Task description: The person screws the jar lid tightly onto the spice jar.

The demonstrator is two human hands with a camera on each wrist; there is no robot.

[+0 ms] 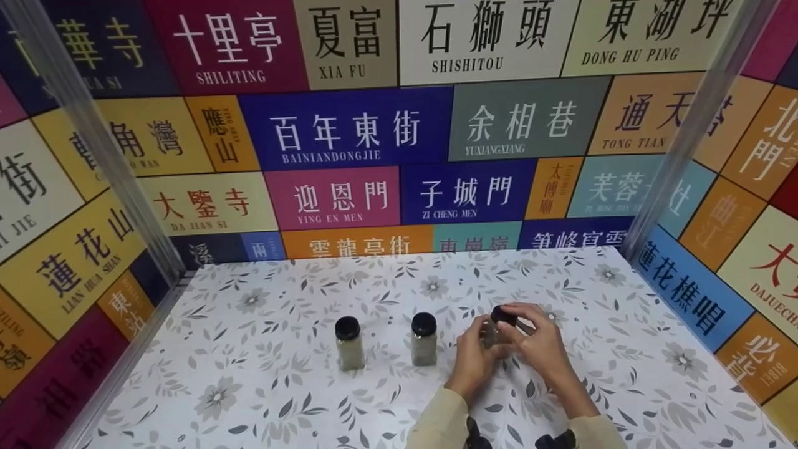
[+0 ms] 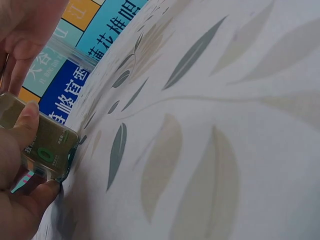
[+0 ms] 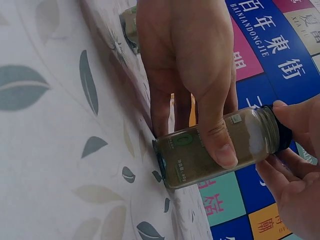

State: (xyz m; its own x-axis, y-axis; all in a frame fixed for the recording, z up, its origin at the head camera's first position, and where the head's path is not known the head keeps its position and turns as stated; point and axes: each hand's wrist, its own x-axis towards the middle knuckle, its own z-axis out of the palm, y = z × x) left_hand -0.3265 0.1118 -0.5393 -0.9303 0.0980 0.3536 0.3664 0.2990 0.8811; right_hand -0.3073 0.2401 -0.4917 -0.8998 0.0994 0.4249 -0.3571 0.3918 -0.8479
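A small glass spice jar (image 3: 200, 155) with a black cap (image 3: 283, 127) stands on the table, its contents a brownish powder. My left hand (image 1: 475, 355) grips the jar's body low down, thumb across the front in the right wrist view. At the top, my right hand (image 1: 539, 343) pinches the black cap between thumb and fingers. The left wrist view shows the jar's lower part (image 2: 47, 142) with a green mark on the label. Whether the cap is loose or tight, I cannot tell.
Two similar black-capped jars stand to the left, a middle jar (image 1: 424, 340) and a far-left jar (image 1: 350, 343). The table (image 1: 280, 405) has a leaf-and-flower cover. Panels with printed signs (image 1: 343, 131) enclose the back and sides.
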